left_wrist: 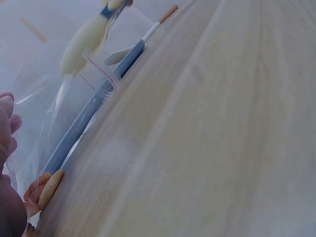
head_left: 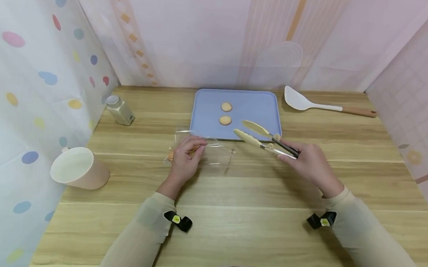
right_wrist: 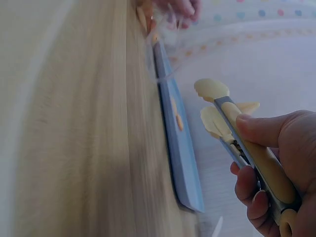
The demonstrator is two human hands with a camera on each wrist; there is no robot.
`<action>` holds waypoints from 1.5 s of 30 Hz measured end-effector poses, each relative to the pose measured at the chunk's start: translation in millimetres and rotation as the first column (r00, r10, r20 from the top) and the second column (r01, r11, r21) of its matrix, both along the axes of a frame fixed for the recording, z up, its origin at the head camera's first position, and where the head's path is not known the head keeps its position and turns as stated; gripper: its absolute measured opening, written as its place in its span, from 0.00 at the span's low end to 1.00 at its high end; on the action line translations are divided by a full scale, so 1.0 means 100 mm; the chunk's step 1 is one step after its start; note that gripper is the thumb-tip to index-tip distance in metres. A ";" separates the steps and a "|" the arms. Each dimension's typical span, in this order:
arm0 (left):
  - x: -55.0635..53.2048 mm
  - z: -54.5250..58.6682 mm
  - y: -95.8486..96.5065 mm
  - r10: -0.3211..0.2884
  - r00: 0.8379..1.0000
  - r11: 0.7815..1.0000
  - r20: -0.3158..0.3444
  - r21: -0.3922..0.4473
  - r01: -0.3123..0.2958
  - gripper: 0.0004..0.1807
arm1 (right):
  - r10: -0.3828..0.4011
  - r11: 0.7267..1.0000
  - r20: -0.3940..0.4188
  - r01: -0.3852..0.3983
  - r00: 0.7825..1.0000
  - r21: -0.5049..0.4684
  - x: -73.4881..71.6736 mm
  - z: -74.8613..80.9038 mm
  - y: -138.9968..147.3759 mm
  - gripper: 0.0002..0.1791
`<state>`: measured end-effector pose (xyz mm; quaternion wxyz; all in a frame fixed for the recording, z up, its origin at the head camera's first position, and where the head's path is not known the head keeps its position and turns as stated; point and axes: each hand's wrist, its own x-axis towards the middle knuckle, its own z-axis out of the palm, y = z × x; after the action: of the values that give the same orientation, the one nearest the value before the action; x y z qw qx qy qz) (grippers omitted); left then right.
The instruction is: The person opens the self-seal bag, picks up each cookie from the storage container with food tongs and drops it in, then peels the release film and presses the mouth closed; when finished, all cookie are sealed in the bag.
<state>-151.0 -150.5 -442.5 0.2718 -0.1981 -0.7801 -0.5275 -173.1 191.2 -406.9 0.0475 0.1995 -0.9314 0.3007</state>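
My left hand (head_left: pixel 185 158) pinches a clear plastic bag (head_left: pixel 216 155) in front of the tray, its mouth toward the right. Several round cookies (left_wrist: pixel 49 190) lie in the bag's closed end, partly hidden by the hand. My right hand (head_left: pixel 309 163) grips a pair of tongs (right_wrist: pixel 256 153) by the handles. The tongs' cream tips (head_left: pixel 248 137) are spread apart with nothing between them, over the front right of the blue tray (head_left: pixel 209 96). Two cookies (head_left: pixel 225 120) lie one behind the other on the tray.
A white spatula (head_left: pixel 299 101) with a wooden handle lies at the back right. On the left stand a seasoning jar (head_left: pixel 120 110) and a pale mug (head_left: pixel 86 172). Patterned curtains (head_left: pixel 205 35) border the wooden table (head_left: pixel 248 233) at the back and sides.
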 end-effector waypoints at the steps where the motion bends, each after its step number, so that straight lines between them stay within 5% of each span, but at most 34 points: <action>1: 0.00 0.00 0.00 -0.002 1.000 1.000 0.000 0.002 0.002 0.06 | -0.002 1.000 0.011 0.002 1.000 0.007 -0.05 -0.02 -0.02 0.25; 17: 0.00 -0.02 0.06 0.019 1.000 1.000 0.012 -0.004 -0.018 0.06 | -0.025 0.998 0.051 0.022 0.998 0.057 -0.48 -0.13 -0.37 0.28; 45: 0.01 -0.02 0.05 0.001 1.000 1.000 -0.003 -0.007 -0.001 0.06 | -0.043 0.995 0.105 0.033 0.994 0.094 -0.58 -0.18 -0.52 0.28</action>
<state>-150.1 -145.2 -444.2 0.2726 -0.1993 -0.7816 -0.5245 -231.5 139.4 -424.9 -0.0061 0.1673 -0.9491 0.2667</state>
